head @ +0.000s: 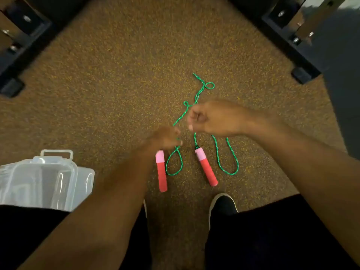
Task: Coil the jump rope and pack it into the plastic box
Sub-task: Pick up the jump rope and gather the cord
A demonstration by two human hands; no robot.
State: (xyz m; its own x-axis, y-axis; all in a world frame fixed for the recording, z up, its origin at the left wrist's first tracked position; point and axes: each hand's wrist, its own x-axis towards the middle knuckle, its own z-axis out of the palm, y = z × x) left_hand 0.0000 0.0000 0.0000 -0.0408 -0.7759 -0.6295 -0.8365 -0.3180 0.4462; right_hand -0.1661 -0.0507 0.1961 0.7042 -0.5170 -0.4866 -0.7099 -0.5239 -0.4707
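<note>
You have open carpet (116, 75) ahead and between the two sides. The left furniture frame (23, 45) and the right furniture frame (292, 45) close it in. The clear plastic box (44, 178) sits just beside your left forearm, and jump rope (206, 167) loops sprawl across the middle.

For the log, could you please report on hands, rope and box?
Left hand, right hand both gripping rope. Uncoiled, trailing on carpet. Plastic box at left, nothing blocking.

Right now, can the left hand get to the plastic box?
Probably yes. The plastic box lies on the carpet at the person's left, with nothing between it and the left hand. But that hand grips the jump rope.
</note>
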